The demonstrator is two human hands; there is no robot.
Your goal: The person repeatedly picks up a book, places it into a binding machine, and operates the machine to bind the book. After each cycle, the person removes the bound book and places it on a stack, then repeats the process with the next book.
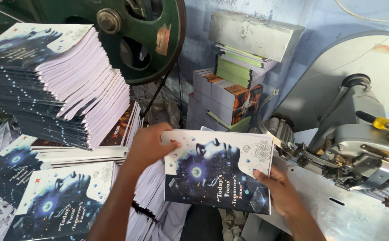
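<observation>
Both hands grip one booklet (219,170) at centre frame: left hand (147,145) pinching its upper-left corner, right hand (280,189) clasping the lower-right edge. Leaning stack (56,85) at upper left looks ready to slide; stitching machine (359,143) at right could nip fingers.
</observation>
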